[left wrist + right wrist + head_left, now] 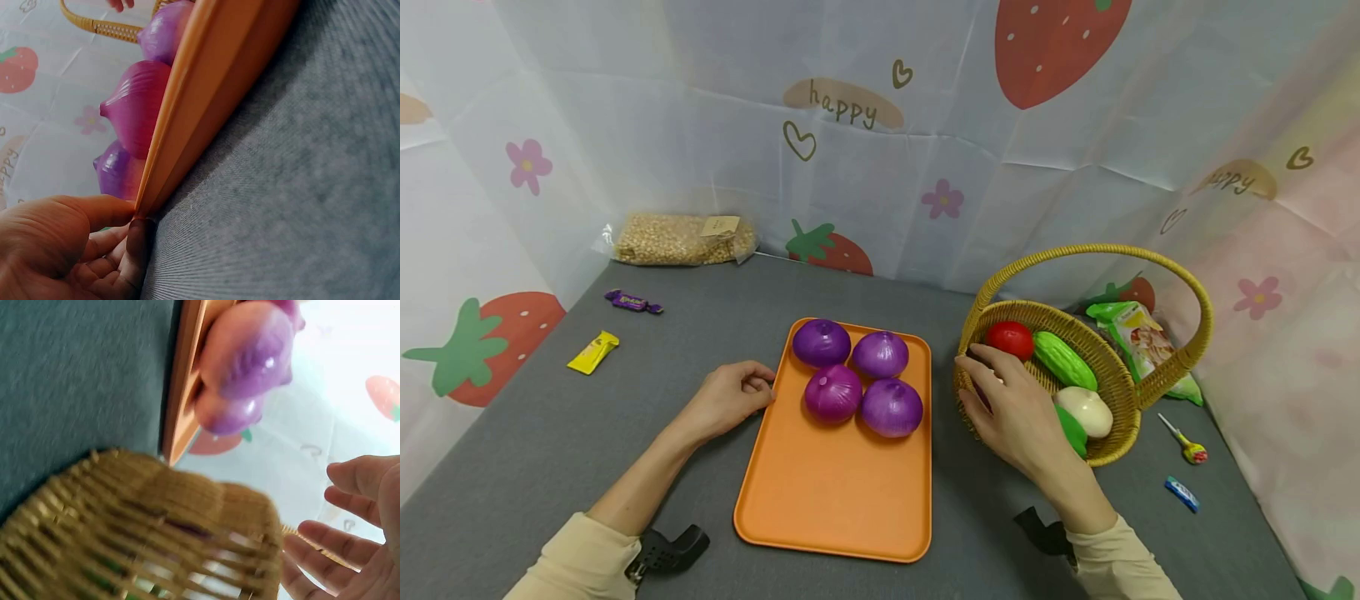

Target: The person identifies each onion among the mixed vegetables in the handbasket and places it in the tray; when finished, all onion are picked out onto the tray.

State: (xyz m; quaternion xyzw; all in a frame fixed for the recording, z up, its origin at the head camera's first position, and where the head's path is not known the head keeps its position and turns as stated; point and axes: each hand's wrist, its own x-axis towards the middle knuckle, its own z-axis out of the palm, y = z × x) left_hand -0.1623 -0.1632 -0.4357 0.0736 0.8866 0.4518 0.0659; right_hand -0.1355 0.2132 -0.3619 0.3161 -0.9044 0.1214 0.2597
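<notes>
An orange tray [835,500] lies on the grey table with several purple onions [891,407] grouped at its far end. My left hand [735,400] pinches the tray's left edge; the left wrist view shows the thumb [112,211] at the rim and curled fingers beside it. Over the left rim of a wicker basket [1123,417] hovers my right hand [1018,417], its fingers loosely spread and holding nothing. Inside the basket are a red tomato [1010,340], a green cucumber [1064,360], a white bulb-shaped vegetable [1085,411] and a green piece [1072,430], partly hidden by the hand.
The basket's tall handle [1093,250] arches above it. Behind it leans a green snack bag [1146,346]. A lollipop [1187,442] and a small blue packet [1182,493] lie at right. At left are a purple candy [634,302], a yellow packet [593,352] and a bag of grains [673,239].
</notes>
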